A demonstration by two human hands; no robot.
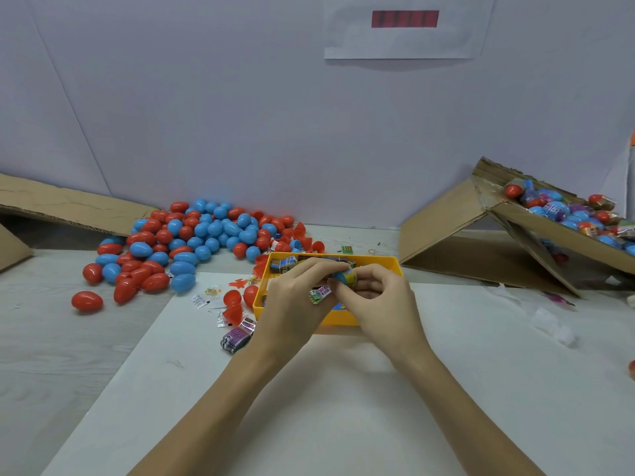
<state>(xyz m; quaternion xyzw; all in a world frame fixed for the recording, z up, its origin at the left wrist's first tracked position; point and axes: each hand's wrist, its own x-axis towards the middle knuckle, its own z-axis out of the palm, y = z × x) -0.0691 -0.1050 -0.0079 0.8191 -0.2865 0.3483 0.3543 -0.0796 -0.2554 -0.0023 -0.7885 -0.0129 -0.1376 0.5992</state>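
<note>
A smooth plastic blue egg [340, 277], partly wrapped in a glossy printed band [352, 277] with yellow on it, sits between both hands just above the near half of a yellow tray [378, 261]. The left hand [295, 297] has its fingers curled and pinches the egg's left end with thumb and fingertips. The right hand [381, 297] is curled too, its fingertips closing on the banded right end. A small shiny packet [319, 294] with a barcode lies against the underside of the left fingers; whether it is gripped cannot be told.

The tray is a shallow rectangular plastic box with thin walls, holding more printed packets. To its left are red half shells [233, 304], a crinkled purple packet [237, 338] and bits of paper. Beyond them spreads a loose heap of glossy red and blue eggs [206, 235], with one red egg [87, 301] lying apart.

The worktop [68, 338] has a pale wood-grain finish, and a smooth white sheet [326, 389] covers it under the forearms. At the right a corrugated cardboard box [446, 235] is tipped on its side, with wrapped eggs [567, 214] piled in it. A flat cardboard flap [68, 207] leans at the far left. Behind everything stands a plain pale wall [240, 115] with a white paper notice [405, 29] bearing a red bar.
</note>
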